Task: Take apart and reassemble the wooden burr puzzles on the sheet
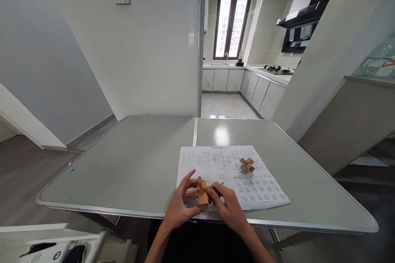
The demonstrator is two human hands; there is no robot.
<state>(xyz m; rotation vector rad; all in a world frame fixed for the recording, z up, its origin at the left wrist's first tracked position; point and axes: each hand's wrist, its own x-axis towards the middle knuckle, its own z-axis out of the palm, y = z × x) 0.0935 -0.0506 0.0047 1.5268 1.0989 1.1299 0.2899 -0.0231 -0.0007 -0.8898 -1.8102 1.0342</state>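
Between my two hands, above the table's near edge, is a wooden interlocking puzzle (202,194) made of crossed bars. My left hand (182,203) grips it from the left, with the thumb along its lower side and the index finger raised off it. My right hand (227,203) pinches the right side of the puzzle with thumb and fingers. Below and beyond lies a white instruction sheet (212,172) printed with rows of small diagrams. A smaller cluster of crossed wooden pieces (247,164) rests on the sheet's right part, apart from my hands.
The grey folding table (129,164) has a metal rim and a seam (195,131) down its middle. A white wall (154,49) stands behind its left half. Beyond is a kitchen with cabinets (222,79). An open white container (55,246) holds items at lower left.
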